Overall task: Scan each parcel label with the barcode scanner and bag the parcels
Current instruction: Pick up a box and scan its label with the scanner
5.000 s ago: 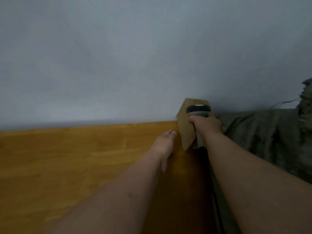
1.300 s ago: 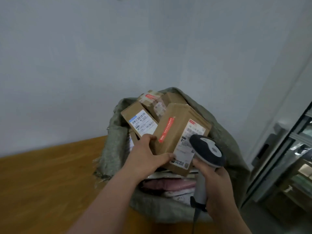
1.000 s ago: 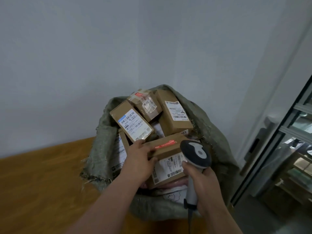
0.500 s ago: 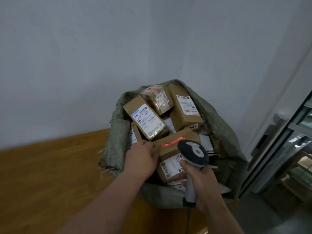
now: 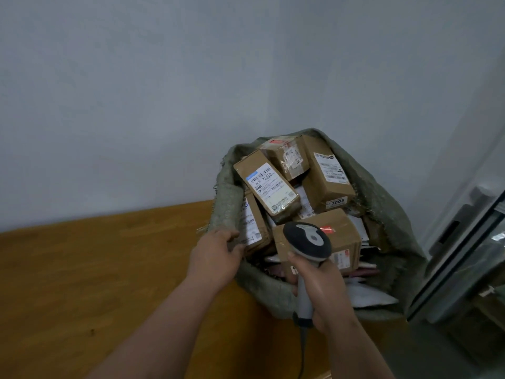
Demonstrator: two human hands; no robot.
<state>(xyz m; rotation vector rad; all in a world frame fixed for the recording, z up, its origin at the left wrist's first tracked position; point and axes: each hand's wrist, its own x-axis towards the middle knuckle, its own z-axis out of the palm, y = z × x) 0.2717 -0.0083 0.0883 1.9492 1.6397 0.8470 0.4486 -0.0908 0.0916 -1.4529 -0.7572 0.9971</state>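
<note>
Sack [image 5: 382,214] mouth crammed with parcels [image 5: 269,184] (stacked to rim); bare wooden table [image 5: 95,269] left gives free room

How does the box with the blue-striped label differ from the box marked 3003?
The blue-label box lies on the sack's left, its large label covering most of the top face; the 3003 box lies right, with a smaller label plus a separate number sticker. Both are brown cardboard, tilted in the sack.

Both forearms are bare to the frame's edge, with no sleeves, gloves, rings or watch showing.
</note>
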